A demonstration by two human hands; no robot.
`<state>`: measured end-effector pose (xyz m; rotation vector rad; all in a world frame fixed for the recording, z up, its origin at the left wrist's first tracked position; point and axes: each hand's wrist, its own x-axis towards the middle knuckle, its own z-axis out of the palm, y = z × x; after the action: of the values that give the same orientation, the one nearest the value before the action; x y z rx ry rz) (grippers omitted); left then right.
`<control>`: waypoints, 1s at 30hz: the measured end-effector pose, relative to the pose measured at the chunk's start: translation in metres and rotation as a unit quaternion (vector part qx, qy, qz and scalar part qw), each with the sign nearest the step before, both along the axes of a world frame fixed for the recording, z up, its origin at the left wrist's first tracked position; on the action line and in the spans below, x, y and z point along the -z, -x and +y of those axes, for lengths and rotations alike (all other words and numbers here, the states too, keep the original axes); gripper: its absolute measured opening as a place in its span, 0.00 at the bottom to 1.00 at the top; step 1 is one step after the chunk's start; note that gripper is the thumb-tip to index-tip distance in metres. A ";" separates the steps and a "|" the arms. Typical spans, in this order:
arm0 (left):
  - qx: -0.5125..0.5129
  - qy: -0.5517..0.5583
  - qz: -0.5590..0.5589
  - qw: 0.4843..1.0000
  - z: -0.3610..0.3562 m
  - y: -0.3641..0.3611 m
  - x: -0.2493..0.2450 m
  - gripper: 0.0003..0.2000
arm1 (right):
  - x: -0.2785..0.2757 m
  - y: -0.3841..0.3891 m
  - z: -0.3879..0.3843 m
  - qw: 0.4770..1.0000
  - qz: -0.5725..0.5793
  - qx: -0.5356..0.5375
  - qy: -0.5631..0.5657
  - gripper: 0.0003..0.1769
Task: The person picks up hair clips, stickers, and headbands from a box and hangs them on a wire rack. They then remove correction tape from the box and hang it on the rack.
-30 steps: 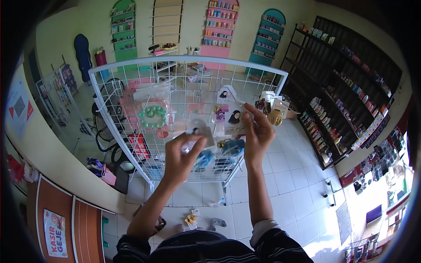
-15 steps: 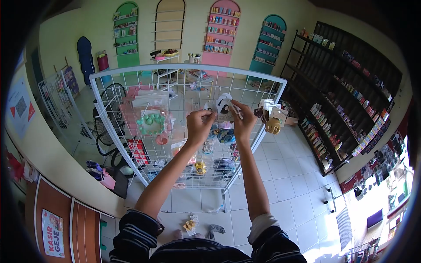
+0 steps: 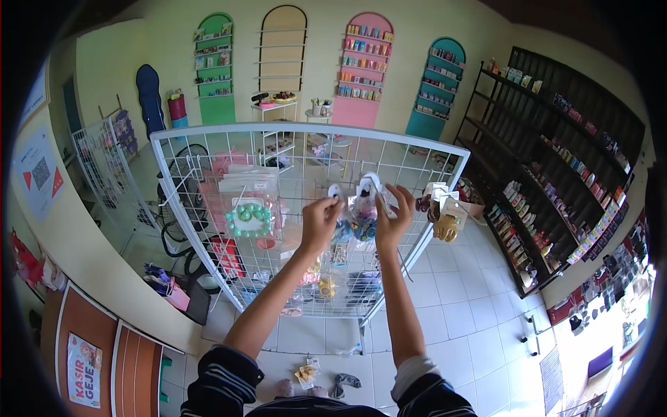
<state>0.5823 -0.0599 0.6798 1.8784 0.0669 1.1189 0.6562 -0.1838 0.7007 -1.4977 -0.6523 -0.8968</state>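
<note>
My left hand (image 3: 321,221) is closed in a pinch on a small white tag at the front of the white wire rack (image 3: 306,128). Close by on the right, my right hand (image 3: 394,217) has its fingers partly spread beside a carded item (image 3: 367,191) in clear wrap; whether its thumb touches the card cannot be made out. Blue hair ties (image 3: 363,229) hang just below, between the hands. A green beaded pack (image 3: 249,219) hangs left of them. Brown and gold hair ties (image 3: 445,228) with tags hang at the rack's right edge.
Behind the rack, colored arched shelves line the wall, including a pink one (image 3: 364,62). A dark shelf unit (image 3: 511,149) with goods stands right. A bicycle is behind the rack at left. On the floor below lie a carded yellow item (image 3: 304,374) and a grey item (image 3: 346,383).
The view has shifted, so the rack appears lower and farther right. My right hand's fingers have spread from their pinch on the card. My left hand is still pinched.
</note>
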 end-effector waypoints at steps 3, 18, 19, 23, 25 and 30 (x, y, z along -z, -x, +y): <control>0.027 -0.014 -0.045 0.999 -0.016 0.043 0.001 0.05 | 0.030 0.030 -0.021 0.993 0.057 -0.092 -0.036 0.13; 0.108 -0.041 -0.058 0.992 -0.091 0.088 -0.075 0.21 | -0.039 0.112 -0.066 0.977 0.089 -0.185 -0.063 0.16; 0.109 -0.042 -0.058 0.991 -0.090 0.087 -0.074 0.21 | -0.038 0.111 -0.067 0.977 0.100 -0.184 -0.040 0.17; 0.125 0.008 -0.058 0.990 -0.088 0.081 -0.069 0.21 | -0.037 0.110 -0.065 0.975 0.107 -0.192 -0.044 0.17; 0.112 -0.002 -0.049 0.993 -0.086 0.080 -0.068 0.21 | -0.033 0.105 -0.063 0.975 0.110 -0.189 -0.031 0.16; 0.092 -0.049 -0.061 0.993 -0.059 0.036 -0.055 0.21 | -0.026 0.068 -0.037 0.983 0.108 -0.148 -0.020 0.14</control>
<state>0.5458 -0.1194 0.7349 1.8553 -0.2285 1.1230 0.5881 -0.2213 0.7266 -1.3935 -0.6703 -0.5086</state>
